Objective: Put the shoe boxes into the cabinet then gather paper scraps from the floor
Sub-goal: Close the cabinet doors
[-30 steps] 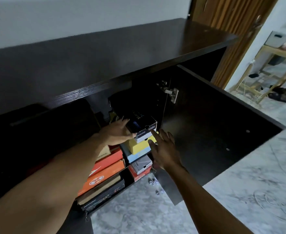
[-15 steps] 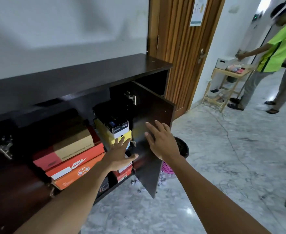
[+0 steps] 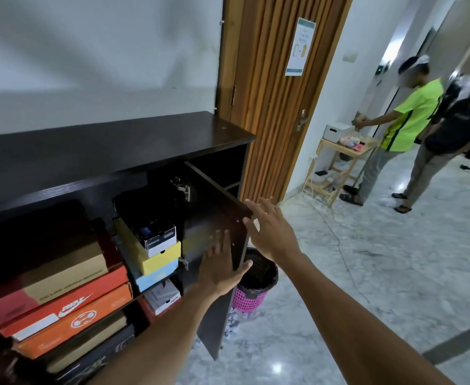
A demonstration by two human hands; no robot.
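The left hand (image 3: 222, 269) lies flat on the inner face of the cabinet door (image 3: 214, 212), fingers straight and thumb past its free edge. The right hand (image 3: 271, 232) is spread wide at the door's top corner and holds nothing; whether it touches the door cannot be told. Shoe boxes (image 3: 156, 259) are stacked inside the dark wood-grain cabinet (image 3: 103, 151). An orange box (image 3: 61, 308) shows the Nike swoosh; other labels are blurred. Past the door edge stands a pink mesh bin (image 3: 249, 300) with paper scraps (image 3: 232, 326) at its foot on the glossy marble floor (image 3: 339, 315), which is open to the right. Beyond, a ribbed wooden door (image 3: 270, 107) carries an unreadable notice (image 3: 300, 47).
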